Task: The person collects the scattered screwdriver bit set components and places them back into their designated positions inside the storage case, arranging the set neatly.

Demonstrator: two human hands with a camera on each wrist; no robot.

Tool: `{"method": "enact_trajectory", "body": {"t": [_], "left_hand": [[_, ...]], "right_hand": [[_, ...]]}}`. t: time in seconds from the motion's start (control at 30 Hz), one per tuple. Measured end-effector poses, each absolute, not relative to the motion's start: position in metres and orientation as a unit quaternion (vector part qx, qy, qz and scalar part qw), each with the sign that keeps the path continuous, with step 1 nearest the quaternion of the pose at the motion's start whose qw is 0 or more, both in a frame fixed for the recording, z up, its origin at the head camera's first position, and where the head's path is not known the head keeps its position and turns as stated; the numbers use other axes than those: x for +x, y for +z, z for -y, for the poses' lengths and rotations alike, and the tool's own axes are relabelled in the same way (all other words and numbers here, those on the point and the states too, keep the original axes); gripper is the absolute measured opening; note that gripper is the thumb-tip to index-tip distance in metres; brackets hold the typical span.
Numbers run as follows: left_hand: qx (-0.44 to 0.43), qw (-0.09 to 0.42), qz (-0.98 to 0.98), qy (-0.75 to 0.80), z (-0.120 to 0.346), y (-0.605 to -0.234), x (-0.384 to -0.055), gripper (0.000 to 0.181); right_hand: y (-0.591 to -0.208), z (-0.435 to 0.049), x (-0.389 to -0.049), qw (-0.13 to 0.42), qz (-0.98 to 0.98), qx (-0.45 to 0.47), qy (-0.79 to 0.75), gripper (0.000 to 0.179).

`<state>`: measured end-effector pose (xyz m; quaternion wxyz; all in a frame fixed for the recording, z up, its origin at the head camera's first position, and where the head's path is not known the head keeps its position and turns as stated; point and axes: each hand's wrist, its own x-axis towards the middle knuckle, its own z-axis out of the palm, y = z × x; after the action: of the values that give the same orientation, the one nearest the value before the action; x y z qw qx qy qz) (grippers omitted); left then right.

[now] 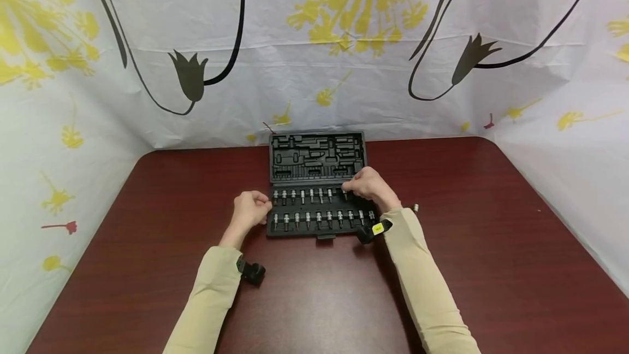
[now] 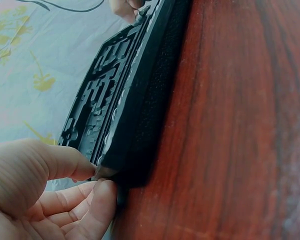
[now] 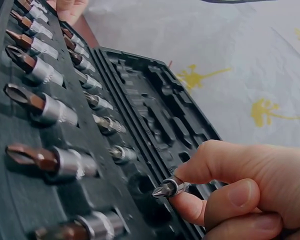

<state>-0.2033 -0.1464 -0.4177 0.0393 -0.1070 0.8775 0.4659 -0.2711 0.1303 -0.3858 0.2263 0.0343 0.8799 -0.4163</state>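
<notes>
A black plastic tool case (image 1: 304,207) lies unfolded on the table, its moulded lid (image 1: 316,154) tipped back. My left hand (image 1: 249,209) is at the case's left side, thumb and forefinger pinching its edge, as the left wrist view shows. Between thumb and forefinger, my right hand (image 1: 369,186) holds a screwdriver bit socket (image 3: 166,188) over the back row near its right end. It has a cross-shaped tip and a silver base. Beneath it is a bare recess (image 3: 149,195). Two rows of similar bit sockets (image 3: 70,162) fill the other places.
The dark red wooden table (image 1: 314,299) extends around the case. Behind it hangs a white curtain (image 1: 275,26) with yellow and grey flower prints. A small black wrist camera (image 1: 253,273) is strapped to the left sleeve, another (image 1: 366,235) to the right.
</notes>
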Motion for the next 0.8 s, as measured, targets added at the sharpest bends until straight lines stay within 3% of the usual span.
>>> {"method": "enact_trajectory", "body": {"t": [0.37, 0.8], "left_hand": [[-0.104, 0.046, -0.878, 0.464, 0.146, -0.418, -0.205, 0.012], [-0.104, 0.045, -0.877, 0.467, 0.148, -0.418, -0.204, 0.012]], "right_hand": [[-0.390, -0.119, -0.274, 0.217, -0.890, 0.057, -0.396, 0.048], [-0.386, -0.097, -0.277, 0.173, -0.951, 0.032, -0.254, 0.043]]}}
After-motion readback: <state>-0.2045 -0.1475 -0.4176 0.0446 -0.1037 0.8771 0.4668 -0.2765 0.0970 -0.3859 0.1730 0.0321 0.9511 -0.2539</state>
